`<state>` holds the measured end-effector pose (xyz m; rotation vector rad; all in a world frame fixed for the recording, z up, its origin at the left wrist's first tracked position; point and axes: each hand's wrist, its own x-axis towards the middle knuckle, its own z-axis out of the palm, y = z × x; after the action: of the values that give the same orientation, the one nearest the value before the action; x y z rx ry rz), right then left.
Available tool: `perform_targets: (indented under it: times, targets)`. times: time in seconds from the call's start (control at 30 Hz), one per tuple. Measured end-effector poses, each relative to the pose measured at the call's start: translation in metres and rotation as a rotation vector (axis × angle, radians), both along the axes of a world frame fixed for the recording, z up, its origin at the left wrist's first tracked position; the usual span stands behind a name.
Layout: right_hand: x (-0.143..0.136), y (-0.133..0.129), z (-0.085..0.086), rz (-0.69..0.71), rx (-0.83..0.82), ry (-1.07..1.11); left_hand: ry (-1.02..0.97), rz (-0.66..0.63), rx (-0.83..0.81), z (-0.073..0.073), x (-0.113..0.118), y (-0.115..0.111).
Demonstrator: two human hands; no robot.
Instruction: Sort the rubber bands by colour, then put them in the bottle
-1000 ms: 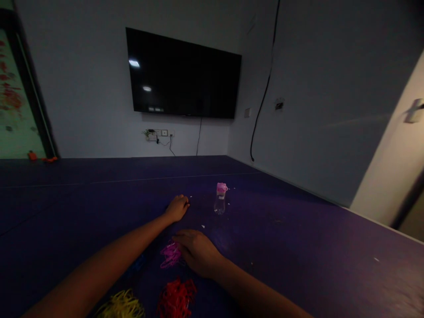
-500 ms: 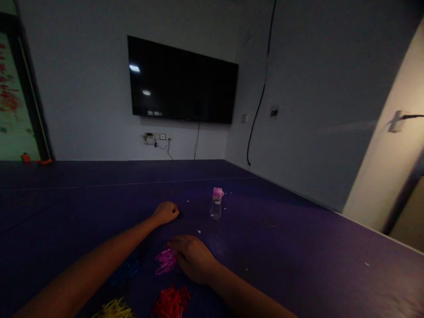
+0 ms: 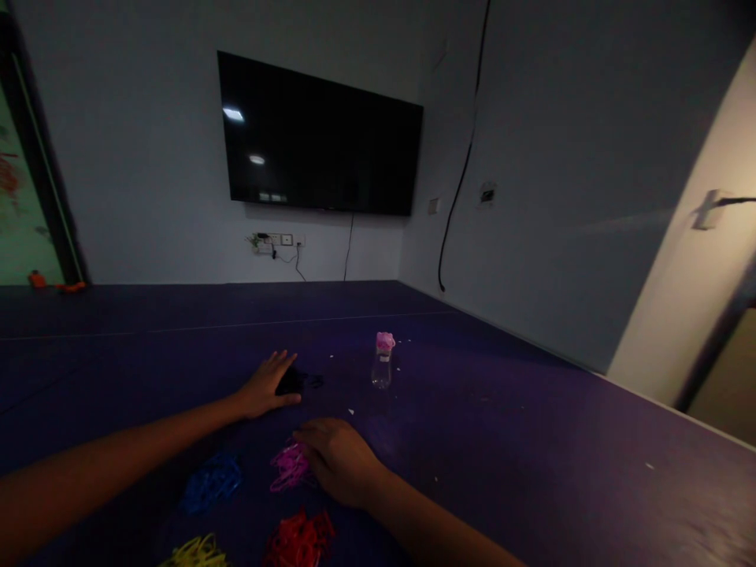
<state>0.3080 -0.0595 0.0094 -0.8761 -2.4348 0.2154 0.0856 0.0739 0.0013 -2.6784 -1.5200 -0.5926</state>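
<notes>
A broad purple surface (image 3: 531,441) runs to pale walls (image 3: 147,157), with a thin seam across its far part and small white scraps (image 3: 351,412) scattered about. A wide television (image 3: 319,134) hangs on the far wall above sockets (image 3: 277,239); a black cable (image 3: 464,169) dangles along the right wall. The left hand (image 3: 263,390) is spread and released beside black strands (image 3: 290,382). The right hand (image 3: 339,458) covers part of the pink strands (image 3: 287,467); whether it grips any cannot be told. Blue strands (image 3: 211,482) lie near left, with yellow strands (image 3: 198,553) and red strands (image 3: 300,539) nearest. A clear bottle (image 3: 381,374) with a pink top stands farther off, to the right.
</notes>
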Motion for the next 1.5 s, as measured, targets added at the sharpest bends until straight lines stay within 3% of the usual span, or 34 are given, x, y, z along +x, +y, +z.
perform_targets:
  times: [0.2,0.47,0.67,0.93,1.13,1.33,1.43,1.5]
  targets:
    - [0.000,-0.001,-0.001,0.010,0.001,-0.023,0.036,0.132,-0.118,-0.006,0.024,-0.010]
    - [0.000,-0.002,-0.001,-0.014,0.001,-0.007,0.021,-0.095,0.060,0.000,0.076,0.009]
    - [0.001,-0.001,-0.001,0.011,-0.020,0.005,0.176,-0.176,0.084,0.008,0.082,0.018]
    - [0.002,0.000,-0.002,0.016,-0.033,0.020,0.201,-0.128,0.074,0.007,0.088,0.026]
    - [0.002,0.003,-0.003,0.048,-0.048,0.053,0.034,0.017,0.145,0.017,0.052,0.016]
    - [0.003,0.004,-0.005,0.030,-0.071,0.038,-0.178,0.193,0.249,0.061,-0.014,0.000]
    - [0.004,0.003,-0.004,0.027,-0.099,0.046,-0.240,0.250,0.267,0.079,-0.050,-0.028]
    - [0.005,0.003,-0.004,0.025,-0.115,0.057,-0.265,0.266,0.237,0.080,-0.074,-0.059]
